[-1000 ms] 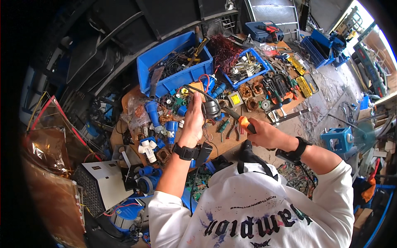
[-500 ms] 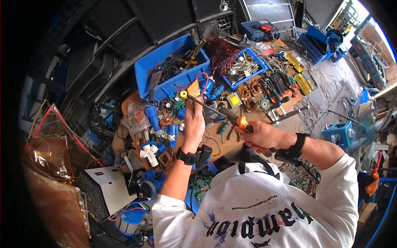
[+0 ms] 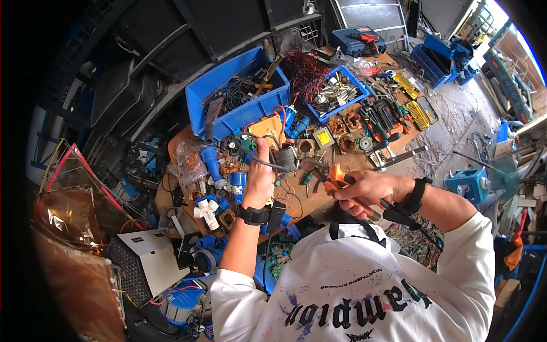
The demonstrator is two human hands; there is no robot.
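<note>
My left hand (image 3: 260,183) is closed around a grey-black cable (image 3: 263,162), thumb pointing up toward the far side of the bench. One end of the cable curves away beyond the thumb; the other reaches right, toward the pliers' jaws. Whether the jaws touch it I cannot make out. In my right hand (image 3: 370,191) are pliers with orange handles (image 3: 336,172), their dark jaws pointing left. A dark round part with a grey band (image 3: 284,158) sits just beyond the cable. Farther back lies a flat orange-yellow piece (image 3: 268,126), with a red wire looping over it.
A large blue crate (image 3: 239,122) of scrap and tools stands at the back. Right of it are a small blue tray (image 3: 336,118) of metal pieces, copper coils (image 3: 345,143) and hand tools. Blue connectors (image 3: 211,162) and a white pipe fitting (image 3: 206,214) lie to the left.
My left hand has come down toward me and slightly left with the cable, off the orange-yellow piece. The pliers have dropped slightly, and their orange handles look wider apart.
</note>
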